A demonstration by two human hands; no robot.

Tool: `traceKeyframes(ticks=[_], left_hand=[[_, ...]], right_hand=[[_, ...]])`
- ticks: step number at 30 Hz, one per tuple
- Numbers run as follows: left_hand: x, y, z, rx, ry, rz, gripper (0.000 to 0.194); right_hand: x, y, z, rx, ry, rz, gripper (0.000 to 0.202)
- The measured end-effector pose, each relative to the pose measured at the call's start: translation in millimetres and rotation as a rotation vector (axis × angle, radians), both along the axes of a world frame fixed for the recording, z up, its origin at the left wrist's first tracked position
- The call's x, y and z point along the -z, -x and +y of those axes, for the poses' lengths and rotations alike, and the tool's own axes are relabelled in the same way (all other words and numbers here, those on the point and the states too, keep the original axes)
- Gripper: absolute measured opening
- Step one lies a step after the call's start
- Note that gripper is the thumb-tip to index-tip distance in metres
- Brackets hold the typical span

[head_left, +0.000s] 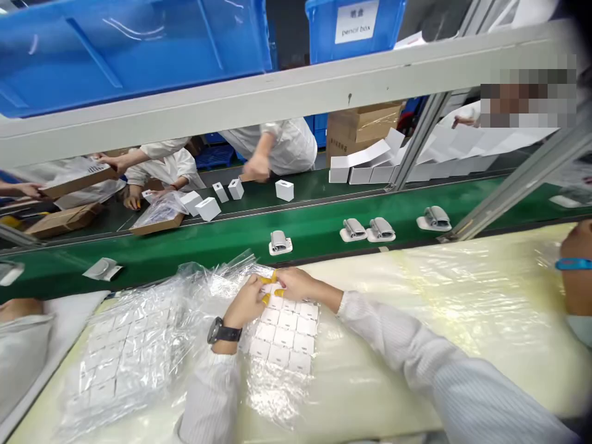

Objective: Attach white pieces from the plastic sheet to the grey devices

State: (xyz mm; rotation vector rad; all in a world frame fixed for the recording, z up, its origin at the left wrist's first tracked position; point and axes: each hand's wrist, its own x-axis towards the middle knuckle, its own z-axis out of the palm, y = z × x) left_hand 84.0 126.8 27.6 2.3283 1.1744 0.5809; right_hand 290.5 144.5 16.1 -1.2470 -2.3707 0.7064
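A clear plastic bag lies on the yellowish table, with rows of small white pieces inside it. At its top end my left hand, with a dark watch on the wrist, pinches the plastic between fingers wearing yellow finger covers. My right hand meets it there from the right, its covered fingertips also closed on the bag's top. Exactly what lies between the fingertips is too small to tell. To the left rests a larger clear bag holding similar white pieces.
Beyond the table runs a green conveyor carrying grey-white parts. Small white boxes and co-workers' hands are on the far line. A metal shelf holding blue bins crosses above. Another person's arm is at the right edge.
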Motion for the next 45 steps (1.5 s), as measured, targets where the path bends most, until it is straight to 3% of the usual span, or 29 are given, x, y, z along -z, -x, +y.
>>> traceKeyframes(ticks=[4,9,12,15,18,23,30,38,40,45], left_hand=[[10.1,6.7,-0.3,0.007,-0.046,-0.022,0.042],[21.3,12.8,4.2,0.037,-0.032,-0.028,0.035],[21.0,12.1,6.8,0.081,-0.048,-0.011,0.038],[12.5,2.2,6.5,0.127,-0.166,-0.026,0.037],[-1.4,-16.0,2.9,0.127,-0.422,-0.055,0.022],[-20.8,-51.3,-2.6,0.109,-0.681,0.035,0.017],[-31.6,-99.3,6.1,0.179,-0.809,0.17,0.019],[-23.2,-154.7,33.0,0.239,-0.768,0.283,0.017],[-17.6,-164.1,44.1,0.181,-0.7,0.304,0.017],[-5.0,-177.0,87.7,-0.064,-0.458,0.238,0.042]], right_hand=[[-14.0,8.3,8.2,-0.051,0.032,-0.111,0.028],[-26.3,-0.9,14.0,-0.225,0.14,-0.052,0.016],[-22.2,-16.1,5.1,-0.099,0.124,0.174,0.014],[-16.9,-28.2,-8.9,-0.015,0.056,0.413,0.02],[-17.2,-36.9,-21.5,0.024,-0.013,0.522,0.028],[-22.2,-61.2,-30.3,0.247,0.01,0.491,0.051],[-19.2,-108.6,-22.3,0.231,0.095,0.434,0.041],[2.0,-163.6,3.7,0.183,0.041,0.41,0.032],[8.3,-185.5,15.2,0.191,0.021,0.388,0.03],[17.2,-236.9,62.2,0.278,-0.124,0.116,0.034]])
